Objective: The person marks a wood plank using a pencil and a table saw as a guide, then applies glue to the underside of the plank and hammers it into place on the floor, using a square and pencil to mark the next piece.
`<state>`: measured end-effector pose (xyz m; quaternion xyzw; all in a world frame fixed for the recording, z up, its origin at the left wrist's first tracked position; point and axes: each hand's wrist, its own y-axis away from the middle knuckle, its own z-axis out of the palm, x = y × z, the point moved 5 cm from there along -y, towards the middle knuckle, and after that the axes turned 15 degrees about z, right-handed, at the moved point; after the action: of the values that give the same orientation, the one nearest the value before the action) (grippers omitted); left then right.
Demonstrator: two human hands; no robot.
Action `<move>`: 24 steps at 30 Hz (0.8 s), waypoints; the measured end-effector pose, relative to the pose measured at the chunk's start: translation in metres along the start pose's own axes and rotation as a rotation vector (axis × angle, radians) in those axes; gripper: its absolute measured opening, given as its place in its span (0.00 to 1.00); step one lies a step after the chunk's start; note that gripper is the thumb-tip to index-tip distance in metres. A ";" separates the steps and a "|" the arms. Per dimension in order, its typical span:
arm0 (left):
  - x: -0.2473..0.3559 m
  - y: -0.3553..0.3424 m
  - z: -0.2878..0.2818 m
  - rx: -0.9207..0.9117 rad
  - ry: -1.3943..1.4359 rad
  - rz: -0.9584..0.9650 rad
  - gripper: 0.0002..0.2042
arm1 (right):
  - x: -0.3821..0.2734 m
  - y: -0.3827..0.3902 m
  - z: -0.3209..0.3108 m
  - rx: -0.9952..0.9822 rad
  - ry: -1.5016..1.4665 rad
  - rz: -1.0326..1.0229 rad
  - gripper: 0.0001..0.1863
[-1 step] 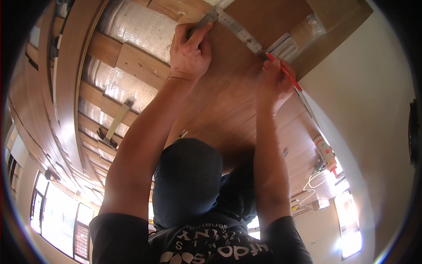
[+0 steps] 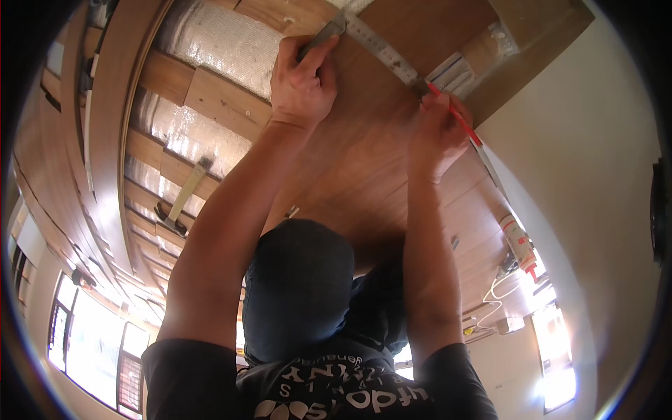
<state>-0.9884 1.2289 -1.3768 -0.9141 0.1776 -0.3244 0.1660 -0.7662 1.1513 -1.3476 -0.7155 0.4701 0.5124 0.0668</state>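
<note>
My left hand (image 2: pixel 304 87) is closed on the thick stock of a metal try square (image 2: pixel 383 50), its thumb and fingers pressed round it. The square's marked blade lies across a brown wooden floor plank (image 2: pixel 357 112) and runs toward my right hand (image 2: pixel 439 136). That hand grips a red pencil (image 2: pixel 462 119), with its tip close to the blade's far end. The pencil's exact contact with the wood is too small to make out.
Left of the plank, wooden battens (image 2: pixel 224 103) cross silvery foil underlay (image 2: pixel 217 42). A hammer (image 2: pixel 187 192) lies there, with long loose boards (image 2: pixel 112 161) further left. A bottle with a red nozzle (image 2: pixel 518 241) and a white cable (image 2: pixel 493 297) lie beside the pale wall (image 2: pixel 581 154).
The pencil tip and my right hand have shifted very slightly to the right. My left hand and the try square look the same.
</note>
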 end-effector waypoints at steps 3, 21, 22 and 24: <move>0.001 -0.006 0.001 0.037 0.024 0.036 0.15 | -0.003 -0.002 -0.004 0.027 -0.061 -0.059 0.09; -0.002 -0.006 -0.003 -0.015 0.095 -0.097 0.18 | -0.039 -0.019 0.025 -0.074 0.671 0.010 0.22; -0.002 -0.006 -0.004 0.000 0.092 -0.094 0.18 | -0.037 -0.023 0.026 -0.091 0.706 0.012 0.23; 0.000 -0.008 -0.003 -0.016 0.098 -0.084 0.18 | -0.029 -0.036 0.021 -0.109 0.688 -0.001 0.22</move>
<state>-0.9886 1.2347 -1.3711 -0.9052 0.1495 -0.3739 0.1359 -0.7543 1.2007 -1.3484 -0.8491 0.4366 0.2655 -0.1338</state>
